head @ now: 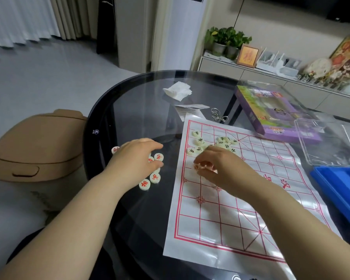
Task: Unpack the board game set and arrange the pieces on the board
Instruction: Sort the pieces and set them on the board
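- A paper board (240,209) is lying on the near right of the glass desk (141,110).
- The right hand (216,164), its grip curled tight, is pinching blurred reddish pieces (202,166) over the board's left side.
- The left hand (137,156) is covering red pieces (155,177) on the desk, left of the board; I cannot tell whether its grip is holding any.
- Green pieces (200,142) are sitting at the board's far left corner.

Free room: the near half of the board (240,209) and the bare surface (133,110) to its far left. Obstacles: red pieces (150,178) clustered just left of the board, green pieces (216,143) at its far-left corner, and a purple box (271,114), clear lid (327,142) and blue tray (339,190) along the right side.
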Tool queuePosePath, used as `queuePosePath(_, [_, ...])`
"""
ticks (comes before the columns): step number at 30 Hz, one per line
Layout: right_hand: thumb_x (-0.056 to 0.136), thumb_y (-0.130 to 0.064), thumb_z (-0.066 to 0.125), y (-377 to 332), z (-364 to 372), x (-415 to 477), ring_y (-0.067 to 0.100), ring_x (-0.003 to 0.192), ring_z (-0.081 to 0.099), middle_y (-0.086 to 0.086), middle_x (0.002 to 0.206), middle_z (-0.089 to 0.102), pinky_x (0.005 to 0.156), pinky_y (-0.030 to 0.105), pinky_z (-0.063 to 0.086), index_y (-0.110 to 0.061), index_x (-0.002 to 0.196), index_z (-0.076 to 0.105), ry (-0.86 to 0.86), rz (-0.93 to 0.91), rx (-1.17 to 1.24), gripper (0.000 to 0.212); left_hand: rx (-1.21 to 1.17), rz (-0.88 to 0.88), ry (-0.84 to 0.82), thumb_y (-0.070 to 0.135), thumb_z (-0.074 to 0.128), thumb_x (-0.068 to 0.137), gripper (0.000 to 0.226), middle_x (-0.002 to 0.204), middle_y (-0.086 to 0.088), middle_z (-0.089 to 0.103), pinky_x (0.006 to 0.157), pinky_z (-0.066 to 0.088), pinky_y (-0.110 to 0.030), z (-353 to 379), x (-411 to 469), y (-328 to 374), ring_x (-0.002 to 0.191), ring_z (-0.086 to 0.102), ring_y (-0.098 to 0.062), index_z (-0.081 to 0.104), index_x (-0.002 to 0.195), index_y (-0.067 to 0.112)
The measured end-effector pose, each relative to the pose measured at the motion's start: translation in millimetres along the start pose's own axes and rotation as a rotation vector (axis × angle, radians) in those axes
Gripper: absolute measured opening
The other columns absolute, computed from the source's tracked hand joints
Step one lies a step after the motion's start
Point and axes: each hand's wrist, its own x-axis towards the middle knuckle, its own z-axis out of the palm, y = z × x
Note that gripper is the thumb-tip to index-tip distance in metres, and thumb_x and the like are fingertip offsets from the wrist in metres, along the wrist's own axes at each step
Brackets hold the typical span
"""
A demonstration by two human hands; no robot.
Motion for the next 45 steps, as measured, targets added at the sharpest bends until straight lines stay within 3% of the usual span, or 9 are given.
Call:
queuePosePath(4, [0.09, -0.022, 0.053, 15.6, -2.1, -27.9, 0.007, 0.09, 0.042, -0.001, 0.117, 0.054, 0.077, 0.015, 0.035, -0.017, 0.117, 0.058, -0.017, 0.1, -0.005, 0.028, 0.006, -0.042, -0.017, 0.026, 0.055, 0.087, 0.037, 0.126, 0.006, 0.053, 0.093, 0.041, -0.03, 2.0, -0.5, 5.2, 0.115, 0.048, -0.016, 0.053, 0.124, 0.026])
queuePosePath(12, [0.089, -0.02, 0.053, 24.2, 12.1, -40.2, 0.014, 0.109, 0.05, -0.001, 0.12, 0.053, 0.073, 0.01, 0.029, -0.017, 0.118, 0.058, 0.014, 0.15, 0.041, 0.029, -0.011, -0.121, 0.008, 0.026, 0.055, 0.087, 0.03, 0.112, 0.001, 0.057, 0.072, 0.05, -0.032, 8.4, -1.8, 22.5, 0.092, 0.059, -0.023, 0.057, 0.117, 0.028])
queuePosePath(16, [0.087, -0.021, 0.058, 29.7, 25.5, -45.6, 0.013, 0.102, 0.049, -0.004, 0.105, 0.052, 0.071, 0.001, 0.03, -0.015, 0.112, 0.062, 0.148, 0.148, 0.147, 0.026, -0.225, -0.189, 0.037, 0.015, 0.055, 0.087, 0.019, 0.082, 0.009, 0.06, 0.053, 0.047, -0.026, 12.4, -1.3, 20.1, 0.069, 0.06, -0.02, 0.06, 0.097, 0.03])
queuePosePath(22, [0.086, -0.02, 0.06, 31.9, 33.6, -47.4, 0.005, 0.089, 0.04, -0.01, 0.091, 0.045, 0.072, -0.003, 0.03, -0.013, 0.106, 0.065, 0.258, 0.126, 0.258, 0.022, -0.282, -0.159, 0.09, 0.007, 0.062, 0.081, 0.02, 0.076, 0.012, 0.056, 0.064, 0.04, -0.012, 14.7, 6.1, 13.3, 0.071, 0.053, -0.004, 0.066, 0.1, 0.014])
queuePosePath(29, [0.086, -0.018, 0.059, 37.0, 34.9, -48.0, 0.007, 0.089, 0.041, -0.01, 0.091, 0.046, 0.07, 0.0, 0.031, -0.013, 0.107, 0.064, 0.272, 0.114, 0.284, 0.022, -0.206, -0.075, 0.121, 0.011, 0.056, 0.087, 0.023, 0.095, 0.012, 0.055, 0.073, 0.04, -0.019, 15.6, 0.1, 22.0, 0.084, 0.054, -0.009, 0.064, 0.107, 0.019])
queuePosePath(31, [0.086, -0.019, 0.059, 37.5, 34.4, -48.4, 0.006, 0.088, 0.041, -0.01, 0.09, 0.045, 0.071, -0.002, 0.031, -0.014, 0.107, 0.064, 0.273, 0.11, 0.289, 0.022, -0.142, 0.003, 0.016, 0.014, 0.055, 0.088, 0.027, 0.105, 0.016, 0.05, 0.073, 0.041, -0.018, 12.3, -4.1, 24.6, 0.084, 0.053, -0.007, 0.061, 0.112, 0.024])
queuePosePath(36, [0.087, -0.02, 0.059, 38.7, 34.7, -48.9, 0.004, 0.088, 0.04, -0.011, 0.091, 0.045, 0.071, -0.003, 0.031, -0.015, 0.109, 0.063, 0.272, 0.11, 0.305, 0.023, 0.098, 0.139, -0.23, 0.011, 0.051, 0.089, 0.036, 0.125, 0.017, 0.05, 0.091, 0.031, -0.012, 7.0, -6.9, 25.0, 0.116, 0.043, -0.002, 0.056, 0.121, 0.028])
queuePosePath(42, [0.086, -0.02, 0.06, 40.2, 33.9, -50.3, 0.004, 0.086, 0.04, -0.011, 0.09, 0.045, 0.07, -0.002, 0.032, -0.015, 0.108, 0.063, 0.267, 0.114, 0.32, 0.022, 0.254, 0.121, -0.119, 0.015, 0.047, 0.092, 0.028, 0.117, 0.01, 0.058, 0.088, 0.04, -0.02, 6.4, -5.4, 32.2, 0.107, 0.051, -0.009, 0.061, 0.115, 0.024])
queuePosePath(45, [0.086, -0.018, 0.059, 40.5, 33.6, -50.6, 0.004, 0.085, 0.039, -0.011, 0.09, 0.044, 0.07, -0.001, 0.033, -0.016, 0.108, 0.063, 0.261, 0.114, 0.319, 0.022, 0.249, 0.124, -0.094, 0.017, 0.047, 0.093, 0.027, 0.113, 0.009, 0.059, 0.071, 0.036, -0.013, 7.9, -5.0, 31.9, 0.085, 0.049, -0.004, 0.061, 0.115, 0.024])
